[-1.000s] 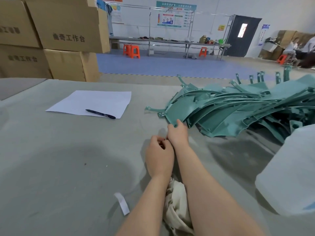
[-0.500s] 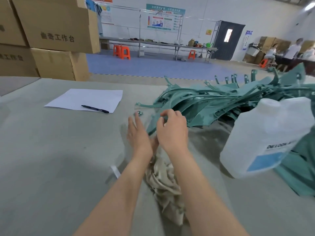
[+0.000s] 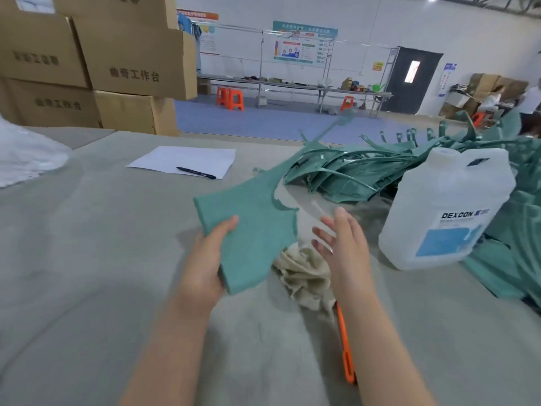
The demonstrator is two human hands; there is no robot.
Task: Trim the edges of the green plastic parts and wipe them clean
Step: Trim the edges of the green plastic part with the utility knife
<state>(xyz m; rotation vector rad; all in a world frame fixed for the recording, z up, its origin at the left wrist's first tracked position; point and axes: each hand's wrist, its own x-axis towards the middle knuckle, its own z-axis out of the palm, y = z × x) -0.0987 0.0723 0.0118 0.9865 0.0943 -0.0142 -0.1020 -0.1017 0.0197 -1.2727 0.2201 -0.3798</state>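
Lifted since last frame: one green part point(image 3: 251, 230), now off the pile point(image 3: 351, 174), over the table point(image 3: 87, 259). My left hand point(image 3: 205, 265) grips its near corner, thumb on top; right hand point(image 3: 342, 241) fingers spread, holding nothing.

part point(image 3: 248, 230) — teal green | cloth point(image 3: 304, 273) — beige | knife handle point(image 3: 345, 347) — orange

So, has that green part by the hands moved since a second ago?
Yes. The green part has come out from the pile of parts toward the person, gripped by the left hand.
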